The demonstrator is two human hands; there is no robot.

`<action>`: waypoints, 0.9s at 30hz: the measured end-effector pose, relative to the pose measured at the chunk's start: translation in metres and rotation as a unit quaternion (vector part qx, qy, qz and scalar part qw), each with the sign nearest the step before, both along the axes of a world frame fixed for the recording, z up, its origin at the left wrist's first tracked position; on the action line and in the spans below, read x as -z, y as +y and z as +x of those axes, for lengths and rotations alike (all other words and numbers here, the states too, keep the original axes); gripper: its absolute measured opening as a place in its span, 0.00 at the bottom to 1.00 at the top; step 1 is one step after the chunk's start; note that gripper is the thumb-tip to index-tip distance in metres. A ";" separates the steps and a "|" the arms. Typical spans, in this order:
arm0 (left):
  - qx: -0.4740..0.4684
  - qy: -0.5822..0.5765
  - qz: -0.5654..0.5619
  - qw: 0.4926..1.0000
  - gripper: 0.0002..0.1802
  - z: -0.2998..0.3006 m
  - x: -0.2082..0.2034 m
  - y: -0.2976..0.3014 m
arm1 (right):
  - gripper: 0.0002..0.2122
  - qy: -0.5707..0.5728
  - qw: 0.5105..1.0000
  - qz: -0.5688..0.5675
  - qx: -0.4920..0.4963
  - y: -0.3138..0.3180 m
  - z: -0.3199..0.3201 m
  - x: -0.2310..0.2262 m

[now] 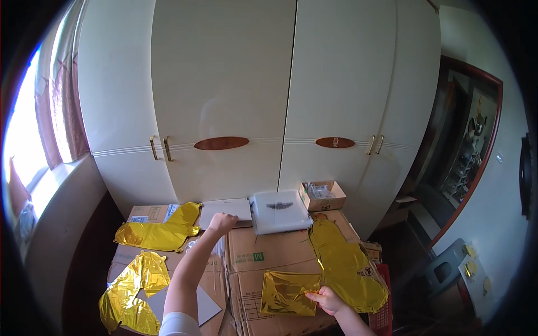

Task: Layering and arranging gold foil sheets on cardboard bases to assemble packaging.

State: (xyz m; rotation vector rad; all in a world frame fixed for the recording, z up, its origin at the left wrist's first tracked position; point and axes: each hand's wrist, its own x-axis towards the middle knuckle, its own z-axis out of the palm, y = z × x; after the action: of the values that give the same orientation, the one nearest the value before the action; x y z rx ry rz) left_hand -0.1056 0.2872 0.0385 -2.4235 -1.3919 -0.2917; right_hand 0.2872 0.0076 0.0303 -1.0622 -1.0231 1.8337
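The far open carton (329, 205) holds clear plastic packets (320, 191). Your left hand (223, 223) reaches far to the pale boards (224, 208), its grip unclear; your right hand (328, 301), near, clamps gold foil (284, 292).

The left forearm (191, 266) covers part of the grey card (208, 307), the left hand (223, 223) conceals its own fingertips, the lower edge cuts off the right forearm (355, 323), and the small box's (330, 204) contents (320, 191) appear too small to identify.

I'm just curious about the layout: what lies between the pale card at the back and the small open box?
A white packet lies between the card and the box, as the head view shows.
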 end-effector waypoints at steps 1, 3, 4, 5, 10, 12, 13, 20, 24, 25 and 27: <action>0.011 -0.012 0.019 1.000 0.04 0.004 -0.011 -0.007 | 0.06 -0.003 1.000 0.004 0.002 0.000 0.003 0.002; 0.027 -0.036 0.057 0.997 0.05 0.003 -0.036 -0.026 | 0.06 -0.007 1.000 0.010 0.001 0.000 0.006 0.003; 0.029 -0.050 0.073 0.996 0.03 -0.001 -0.044 -0.034 | 0.07 -0.004 1.000 0.012 0.003 0.002 0.008 0.005; 0.067 -0.083 0.110 0.988 0.03 -0.004 -0.051 -0.045 | 0.08 -0.001 1.000 0.013 0.004 0.003 0.010 0.006; 0.169 -0.186 0.119 0.961 0.06 -0.008 -0.078 -0.139 | 0.08 0.011 0.999 0.030 0.005 0.012 0.020 -0.025; 0.253 -0.158 0.158 0.941 0.07 -0.003 -0.073 -0.183 | 0.08 0.037 0.997 0.055 0.027 0.018 0.030 -0.032; 0.283 -0.113 0.153 0.940 0.08 0.002 -0.073 -0.211 | 0.08 0.038 0.996 0.067 0.039 0.021 0.033 -0.039; 0.222 -0.143 -0.075 0.962 0.17 0.000 -0.008 -0.353 | 0.07 -0.025 0.994 -0.001 -0.110 0.057 -0.008 -0.067; 0.131 -0.183 -0.018 0.974 0.17 0.005 0.015 -0.392 | 0.09 -0.078 0.965 -0.034 -0.250 0.079 -0.034 -0.015; 0.103 -0.195 -0.011 0.975 0.18 0.007 0.021 -0.402 | 0.08 -0.081 0.957 -0.035 -0.275 0.077 -0.048 -0.015; 0.047 -0.232 -0.008 0.972 0.17 0.012 0.028 -0.420 | 0.08 -0.079 0.938 -0.055 -0.333 0.073 -0.070 -0.013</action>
State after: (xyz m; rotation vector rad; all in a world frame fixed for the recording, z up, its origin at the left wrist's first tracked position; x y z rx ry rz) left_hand -0.0938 -0.1330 0.0105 -2.5404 -1.4558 -0.9236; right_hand 0.2173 0.0807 0.0430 -1.0103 -1.5262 2.3872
